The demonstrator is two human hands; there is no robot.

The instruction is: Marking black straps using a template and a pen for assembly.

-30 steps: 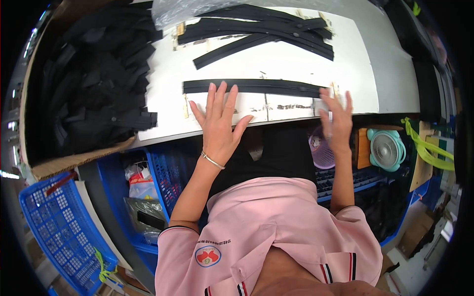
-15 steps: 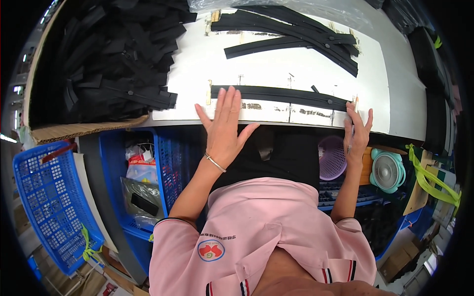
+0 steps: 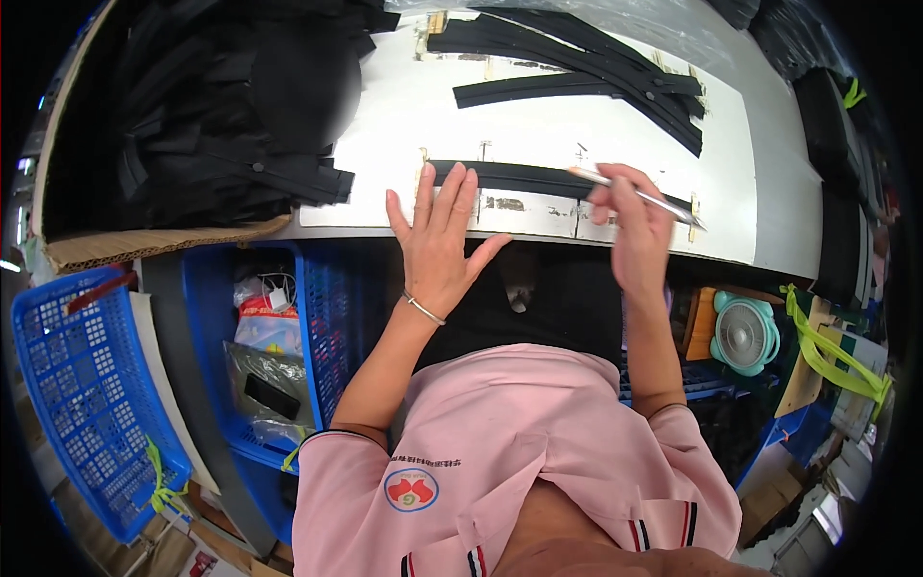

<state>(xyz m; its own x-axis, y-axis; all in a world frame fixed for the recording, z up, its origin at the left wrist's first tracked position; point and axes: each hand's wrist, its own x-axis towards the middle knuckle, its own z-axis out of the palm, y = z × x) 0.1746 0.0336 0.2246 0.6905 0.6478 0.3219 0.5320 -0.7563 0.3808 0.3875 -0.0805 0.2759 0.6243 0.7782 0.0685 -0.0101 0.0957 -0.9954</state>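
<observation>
A single black zipper (image 3: 524, 177) lies straight along the near edge of a white board (image 3: 385, 120). My left hand (image 3: 437, 231) rests flat on its left end, fingers stretched out and spread. Over the zipper's right part, my right hand (image 3: 636, 216), slightly blurred, grips a slim silver-white pen (image 3: 663, 203). The pen slants across, its pointed end toward the board's right side. That hand hides part of the zipper below. Several more black zippers (image 3: 577, 60) lie crossed in a loose pile at the board's far side.
At left, a cardboard box (image 3: 178, 239) is heaped with black zippers (image 3: 192, 120). Blue plastic crates (image 3: 329, 356) stand below the table edge, and a blue basket (image 3: 87, 375) at far left. A turquoise fan (image 3: 745, 334) sits low at right. Clear plastic sheeting (image 3: 663, 21) lies at the back.
My right hand has moved left from the zipper's right end toward its middle, and the pen has swung to lie across it. My left hand stays in place on the zipper.
</observation>
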